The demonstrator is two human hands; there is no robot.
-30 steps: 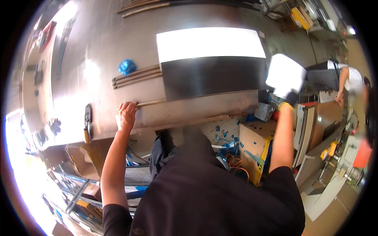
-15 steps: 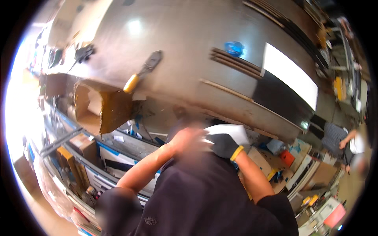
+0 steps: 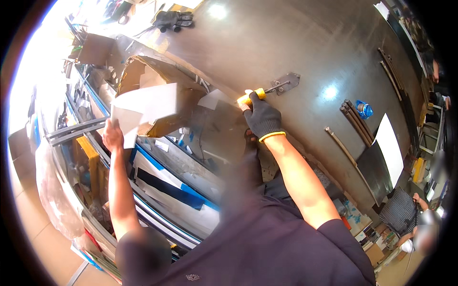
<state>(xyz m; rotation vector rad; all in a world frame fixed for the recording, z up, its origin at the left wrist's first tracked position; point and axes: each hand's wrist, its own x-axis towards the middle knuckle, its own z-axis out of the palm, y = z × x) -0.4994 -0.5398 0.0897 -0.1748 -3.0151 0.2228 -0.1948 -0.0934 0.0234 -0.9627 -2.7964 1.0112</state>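
Observation:
My bare left hand [image 3: 113, 137] is closed on the edge of white sheet pieces [image 3: 151, 102], held up over an open cardboard box [image 3: 183, 86]. The pieces hide part of the box's opening. My right hand [image 3: 264, 117], in a dark glove with a yellow cuff, is closed round the yellow handle of a hand tool [image 3: 286, 85]. The tool's flat, dark metal head lies on the large worktable [image 3: 248, 43], its tip pointing away to the right. Another pale piece [image 3: 213, 98] is at the table edge beside the box.
A dark glove [image 3: 174, 20] lies at the table's far left. Dark bars [image 3: 357, 123], a blue roll [image 3: 364, 109] and a white sheet [image 3: 390, 150] are on the right. Racks of panels [image 3: 176, 188] stand to the left below. A person [image 3: 403, 212] is at the far right.
My hands were together at my waist with white sheet material. They have parted: the left carried white pieces to the box, and the right reached out and took hold of the yellow-handled tool.

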